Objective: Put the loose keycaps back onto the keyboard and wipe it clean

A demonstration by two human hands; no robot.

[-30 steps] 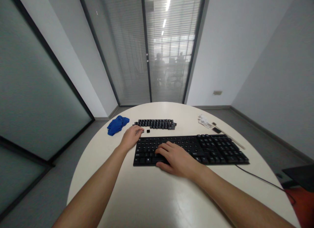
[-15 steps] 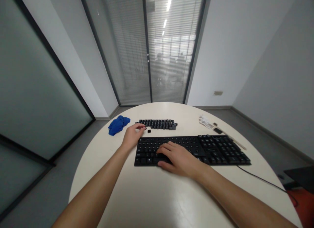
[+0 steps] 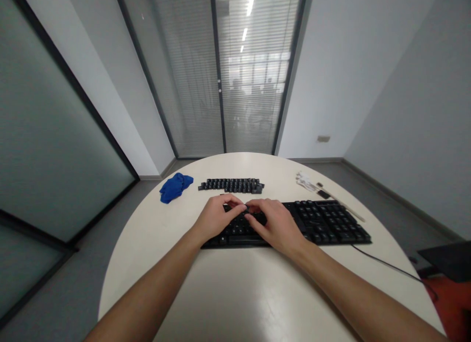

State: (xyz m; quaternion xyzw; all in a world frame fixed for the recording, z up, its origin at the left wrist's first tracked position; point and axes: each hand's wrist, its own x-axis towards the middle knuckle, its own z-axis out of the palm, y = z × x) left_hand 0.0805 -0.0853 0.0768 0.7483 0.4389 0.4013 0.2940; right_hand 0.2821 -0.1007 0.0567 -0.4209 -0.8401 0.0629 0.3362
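Note:
A black keyboard [image 3: 327,222] lies on the table, its left part largely covered by my hands and many keys there lacking their caps. My left hand [image 3: 217,218] is over that left part, thumb and forefinger pinched on a small dark keycap [image 3: 246,206]. From the right, my right hand [image 3: 277,226] meets it, fingertips at the same keycap and thumb a little lower. The keycap is partly hidden between the fingers. Behind the keyboard, loose black keycaps [image 3: 235,185] stand in tight rows.
A crumpled blue cloth [image 3: 175,187] lies at the back left of the round table [image 3: 235,293]. Cotton swabs [image 3: 304,180], a small black piece [image 3: 323,194] and a thin brush-like stick [image 3: 346,207] lie at right. The keyboard cable [image 3: 386,262] runs off the right edge.
My left hand has moved right from beside the loose keycaps to above the keyboard, carrying a keycap. My right hand has lifted from the keys and met it.

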